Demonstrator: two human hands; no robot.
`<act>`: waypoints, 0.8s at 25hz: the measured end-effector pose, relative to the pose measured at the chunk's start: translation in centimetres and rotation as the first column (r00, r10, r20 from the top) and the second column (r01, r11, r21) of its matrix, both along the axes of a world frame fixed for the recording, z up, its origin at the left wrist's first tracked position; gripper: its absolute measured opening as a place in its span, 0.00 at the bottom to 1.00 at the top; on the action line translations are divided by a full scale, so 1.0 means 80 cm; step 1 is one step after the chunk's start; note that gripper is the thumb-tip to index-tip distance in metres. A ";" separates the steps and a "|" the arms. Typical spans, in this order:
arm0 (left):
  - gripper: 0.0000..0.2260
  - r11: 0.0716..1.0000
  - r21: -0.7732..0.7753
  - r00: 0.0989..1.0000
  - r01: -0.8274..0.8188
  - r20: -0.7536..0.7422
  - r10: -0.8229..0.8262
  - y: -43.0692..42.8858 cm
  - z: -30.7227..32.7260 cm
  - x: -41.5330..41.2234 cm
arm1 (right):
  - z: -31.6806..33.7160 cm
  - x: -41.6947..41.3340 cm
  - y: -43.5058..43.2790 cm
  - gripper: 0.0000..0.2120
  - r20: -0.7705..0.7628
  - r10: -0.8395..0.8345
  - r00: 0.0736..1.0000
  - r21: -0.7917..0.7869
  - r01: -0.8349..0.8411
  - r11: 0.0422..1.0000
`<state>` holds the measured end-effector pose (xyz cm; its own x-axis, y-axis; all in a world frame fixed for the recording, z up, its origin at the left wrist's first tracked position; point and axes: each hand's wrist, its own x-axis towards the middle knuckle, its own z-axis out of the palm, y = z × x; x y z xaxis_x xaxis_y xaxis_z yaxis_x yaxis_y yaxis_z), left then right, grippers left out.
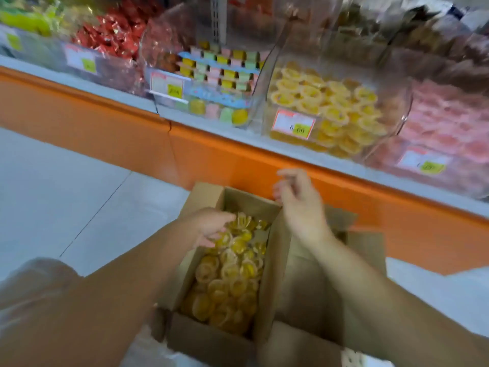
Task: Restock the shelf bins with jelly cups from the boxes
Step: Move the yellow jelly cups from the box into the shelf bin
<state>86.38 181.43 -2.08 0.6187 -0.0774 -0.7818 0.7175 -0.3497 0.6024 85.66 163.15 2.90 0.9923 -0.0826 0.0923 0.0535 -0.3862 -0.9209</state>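
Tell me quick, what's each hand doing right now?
Left hand: on the yellow jelly cups, grip unclear.
Right hand: open, holding nothing.

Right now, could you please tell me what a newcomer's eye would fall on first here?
The open box at bottom centre, full of yellow cups, draws the eye first, with the left hand reaching into them. The right hand hovers over the box's far edge, fingers loosely curled. Above, on the orange-fronted shelf, a clear bin holds more of the same.

One box (185, 337) — two hands: left hand (211, 226), right hand (299, 202)
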 end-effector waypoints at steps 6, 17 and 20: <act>0.29 0.982 -0.013 0.980 -0.189 -0.067 0.188 -0.009 -0.135 -0.054 | -0.153 -0.010 0.064 0.22 -0.876 0.001 0.482 0.039 0.068 0.997; 0.26 0.875 0.381 0.954 0.298 -0.093 -0.285 -0.040 -0.199 -0.059 | -0.283 -0.041 0.069 0.26 -0.860 -0.225 0.459 -0.294 -0.083 0.952; 0.22 0.894 0.377 0.964 0.242 0.010 -0.265 -0.044 -0.208 -0.060 | -0.290 -0.039 0.072 0.28 -0.882 -0.195 0.430 -0.270 -0.119 0.956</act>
<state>81.56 177.91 -18.71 0.6632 0.0494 -0.7468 0.5417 -0.7203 0.4333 82.51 168.93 -20.27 0.5190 -0.2523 -0.8167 -0.7553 -0.5828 -0.2999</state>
